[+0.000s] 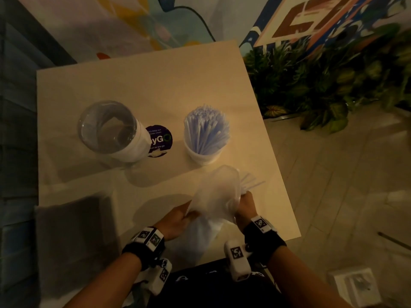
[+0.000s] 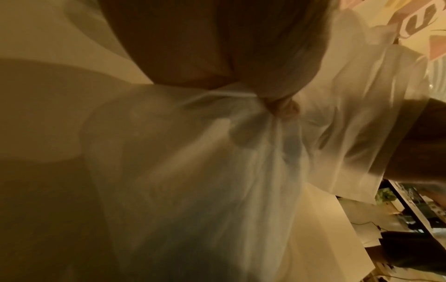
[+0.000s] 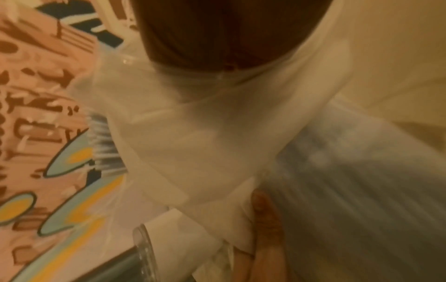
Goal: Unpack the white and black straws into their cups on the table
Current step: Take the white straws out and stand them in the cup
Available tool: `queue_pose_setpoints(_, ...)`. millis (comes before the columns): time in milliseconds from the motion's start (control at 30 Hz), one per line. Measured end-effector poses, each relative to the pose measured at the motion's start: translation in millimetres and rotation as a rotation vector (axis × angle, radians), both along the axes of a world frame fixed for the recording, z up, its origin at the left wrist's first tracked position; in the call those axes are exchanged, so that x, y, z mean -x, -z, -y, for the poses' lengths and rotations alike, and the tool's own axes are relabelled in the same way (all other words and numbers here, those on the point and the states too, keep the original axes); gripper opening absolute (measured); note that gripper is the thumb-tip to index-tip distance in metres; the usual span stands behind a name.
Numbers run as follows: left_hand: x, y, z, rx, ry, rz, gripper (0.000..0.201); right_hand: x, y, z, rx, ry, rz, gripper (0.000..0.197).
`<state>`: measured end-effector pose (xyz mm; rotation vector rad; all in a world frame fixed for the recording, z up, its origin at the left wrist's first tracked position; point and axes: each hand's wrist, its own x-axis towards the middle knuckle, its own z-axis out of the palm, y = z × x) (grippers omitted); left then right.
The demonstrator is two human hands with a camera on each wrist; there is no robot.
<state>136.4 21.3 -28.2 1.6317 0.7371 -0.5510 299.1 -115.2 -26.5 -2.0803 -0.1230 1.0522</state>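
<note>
Fingers (image 1: 189,215) curled round plastic bag (image 1: 216,196)

We see a round purple sticker (image 1: 160,138) w/ white and green lettering stuck flat on the pale surface (image 1: 138,70), partly hidden on its left side. At the surface's near-left corner lies a dark grey flat rectangle (image 1: 73,241), prob. a mat or cloth; we can't tell which. Beyond the far edge, a painted wall mural (image 1: 115,21) in yellow, pink & blue, w/ a dark cable (image 1: 200,16) curving across it. To the right, leafy green plants (image 1: 322,85) sit below a brown-and-white lettered sign (image 1: 315,16). Lower right, tiled floor (image 1: 333,174) and a small white box (image 1: 355,283) on it.
</note>
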Motion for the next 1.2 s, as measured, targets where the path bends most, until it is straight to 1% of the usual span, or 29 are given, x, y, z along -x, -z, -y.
queue_pose_setpoints(67,1,-1,-1,-0.004,-0.025,-0.003,0.025,0,2,2,-0.026,0.069,-0.022,0.033)
queue_pose_setpoints(133,2,0,-3,0.002,-0.014,-0.030,0.020,0,0,3,-0.096,0.272,-0.091,0.029)
queue_pose_setpoints(167,4,2,-5,0.003,-0.015,-0.049,0.022,-1,-1,3,-0.136,0.346,-0.097,0.029)
queue_pose_setpoints(200,6,5,-7,-0.007,-0.010,-0.056,0.027,-3,-4,2,-0.186,0.380,-0.082,0.031)
queue_pose_setpoints(267,10,10,-12,-0.041,0.024,-0.073,0.045,-12,-14,2,-0.271,0.379,-0.022,0.032)
queue_pose_setpoints(333,14,15,-17,-0.083,0.048,-0.088,0.064,-23,-22,3,-0.311,0.352,0.061,0.031)
queue_pose_setpoints(367,13,15,-20,-0.110,0.045,-0.089,0.065,-29,-28,3,-0.318,0.334,0.104,0.030)
queue_pose_setpoints(433,12,13,-24,-0.182,0.016,-0.070,0.057,-41,-42,2,-0.334,0.292,0.188,0.027)
queue_pose_setpoints(500,10,8,-26,-0.192,-0.018,-0.061,0.055,-55,-60,1,-0.346,0.235,0.290,0.027)
queue_pose_setpoints(600,9,1,-30,-0.126,-0.177,0.032,0.066,-75,-92,1,-0.423,0.156,0.452,0.024)
queue_pose_setpoints(667,8,-7,-34,-0.121,-0.302,0.133,0.065,-83,-119,2,-0.475,0.126,0.601,0.022)
queue_pose_setpoints(733,2,-18,-33,-0.164,-0.443,0.245,0.057,-87,-148,3,-0.530,0.103,0.745,0.021)
queue_pose_setpoints(800,-10,-32,-32,-0.184,-0.615,0.347,0.042,-85,-174,0,-0.626,0.095,0.829,0.020)
queue_pose_setpoints(833,-17,-38,-32,-0.144,-0.696,0.382,0.036,-81,-183,-4,-0.686,0.097,0.827,0.020)
queue_pose_setpoints(867,-25,-44,-30,-0.057,-0.763,0.407,0.031,-77,-190,-8,-0.734,0.088,0.813,0.020)
queue_pose_setpoints(900,-34,-52,-28,0.074,-0.814,0.417,0.029,-71,-195,-13,-0.757,0.070,0.799,0.019)
queue_pose_setpoints(933,-43,-60,-26,0.231,-0.867,0.398,0.031,-64,-195,-18,-0.750,0.045,0.791,0.019)
queue_pose_setpoints(1000,-56,-74,-20,0.563,-0.970,0.316,0.046,-47,-191,-30,-0.719,-0.005,0.743,0.019)
queue_pose_setpoints(1033,-59,-77,-18,0.677,-0.987,0.274,0.053,-38,-188,-35,-0.716,-0.028,0.701,0.020)
queue_pose_setpoints(1067,-60,-78,-16,0.752,-0.975,0.236,0.059,-30,-182,-39,-0.714,-0.062,0.664,0.020)
queue_pose_setpoints(1133,-58,-77,-14,0.839,-0.882,0.187,0.068,-17,-170,-46,-0.687,-0.145,0.611,0.019)
queue_pose_setpoints(1167,-57,-77,-13,0.846,-0.828,0.174,0.066,-11,-163,-48,-0.667,-0.175,0.582,0.019)
queue_pose_setpoints(1200,-55,-77,-12,0.843,-0.790,0.162,0.059,-6,-155,-49,-0.648,-0.193,0.546,0.019)
